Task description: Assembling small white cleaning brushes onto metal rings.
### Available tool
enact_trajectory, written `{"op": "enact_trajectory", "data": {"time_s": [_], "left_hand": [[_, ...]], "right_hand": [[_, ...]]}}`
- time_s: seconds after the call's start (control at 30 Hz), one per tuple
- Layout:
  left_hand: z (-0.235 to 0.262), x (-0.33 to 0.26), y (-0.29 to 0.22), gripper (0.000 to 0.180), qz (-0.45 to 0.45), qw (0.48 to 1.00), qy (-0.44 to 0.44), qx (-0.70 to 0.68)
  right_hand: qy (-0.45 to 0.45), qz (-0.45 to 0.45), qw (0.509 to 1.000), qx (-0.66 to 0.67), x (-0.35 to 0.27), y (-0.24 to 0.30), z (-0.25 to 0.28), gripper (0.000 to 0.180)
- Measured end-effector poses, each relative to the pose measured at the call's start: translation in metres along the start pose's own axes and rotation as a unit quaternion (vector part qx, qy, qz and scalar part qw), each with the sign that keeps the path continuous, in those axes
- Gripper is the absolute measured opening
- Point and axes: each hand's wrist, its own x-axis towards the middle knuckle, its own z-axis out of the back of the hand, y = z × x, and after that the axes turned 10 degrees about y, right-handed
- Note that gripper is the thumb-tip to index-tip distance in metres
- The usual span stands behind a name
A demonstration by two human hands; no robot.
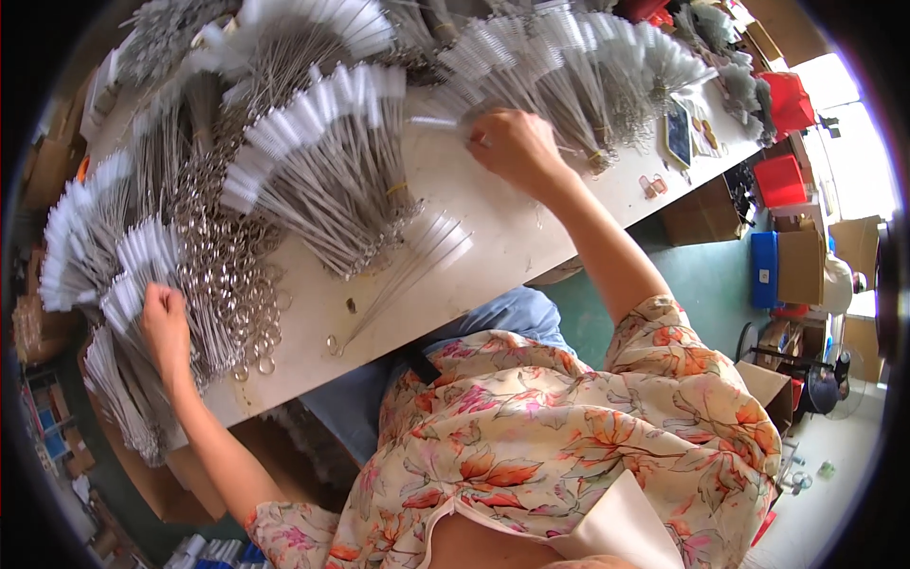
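Note:
Thin wire-stemmed straw brushes with white bristle heads lie in bundles over the table. My left hand (167, 327) rests at the left among the brushes (144, 248), its fingers curled closed; what they grip, if anything, is hidden. Over the table's middle, my right hand (517, 150) is pinched closed around a single brush (432, 121), whose white head sticks out to the left of the fingers. A large fanned bundle of brushes (327, 166) lies between my hands. Nearer me, a few loose brushes (403, 270) lie apart, one with a ring at its end.
Metal rings (248, 318) are heaped right of my left hand. More brush bundles (569, 71) line the far side. A phone-like dark device (678, 135) and small pinkish clips (652, 186) lie near the right edge. Cardboard boxes (703, 211) stand beyond the table (313, 356).

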Motion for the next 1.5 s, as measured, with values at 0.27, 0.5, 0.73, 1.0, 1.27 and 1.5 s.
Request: {"op": "enact_trajectory", "data": {"time_s": [0.27, 0.5, 0.73, 1.0, 1.27, 1.5], "left_hand": [[0.007, 0.008, 0.012, 0.023, -0.047, 0.949, -0.19, -0.248], [0.032, 0.0, -0.022, 0.029, -0.051, 0.859, -0.198, -0.47], [0.03, -0.054, -0.04, 0.035, 0.041, 0.824, -0.116, -0.553], [0.011, -0.075, -0.036, 0.033, 0.083, 0.805, -0.075, -0.583], [0.002, -0.069, -0.073, 0.028, -0.03, 0.753, -0.043, -0.656], [-0.018, -0.091, -0.202, 0.025, -0.154, 0.844, 0.039, -0.512]], "right_hand": [[0.018, -0.044, 0.986, 0.159, 0.006, -0.019, 0.039, 0.019], [-0.156, -0.06, 0.951, 0.26, 0.02, -0.048, 0.091, 0.016], [-0.275, -0.106, 0.941, 0.164, 0.036, -0.253, 0.134, 0.023], [-0.098, -0.332, 0.932, 0.11, 0.042, -0.308, 0.106, 0.037], [-0.369, -0.244, 0.889, -0.122, 0.031, -0.278, 0.129, 0.019], [-0.322, 0.126, 0.9, 0.265, -0.007, -0.064, 0.127, 0.021]]}}
